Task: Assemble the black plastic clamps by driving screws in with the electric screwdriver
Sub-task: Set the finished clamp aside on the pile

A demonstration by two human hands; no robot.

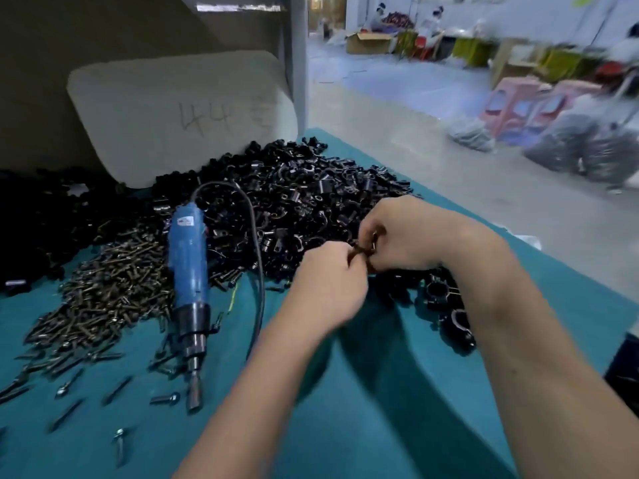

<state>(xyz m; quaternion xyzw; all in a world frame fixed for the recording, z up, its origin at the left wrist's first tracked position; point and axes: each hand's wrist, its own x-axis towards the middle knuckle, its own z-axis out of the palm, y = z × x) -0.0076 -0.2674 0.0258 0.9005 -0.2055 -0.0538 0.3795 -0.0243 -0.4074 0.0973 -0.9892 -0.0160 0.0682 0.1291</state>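
Both hands meet above the teal table cover [363, 409]. The left hand [326, 288] and right hand [411, 233] pinch one small black clamp piece [363, 252] between their fingertips; the fingers hide most of it, so any screw in it cannot be made out. The blue electric screwdriver [189, 271] lies unheld on the cover, bit toward the viewer, between the loose screw pile [103, 292] and the heap of clamp parts [304, 198]. Clear bags [587, 146] on the floor hold dark, blurred contents. Finished clamps [446, 295] sit under the right forearm, partly hidden
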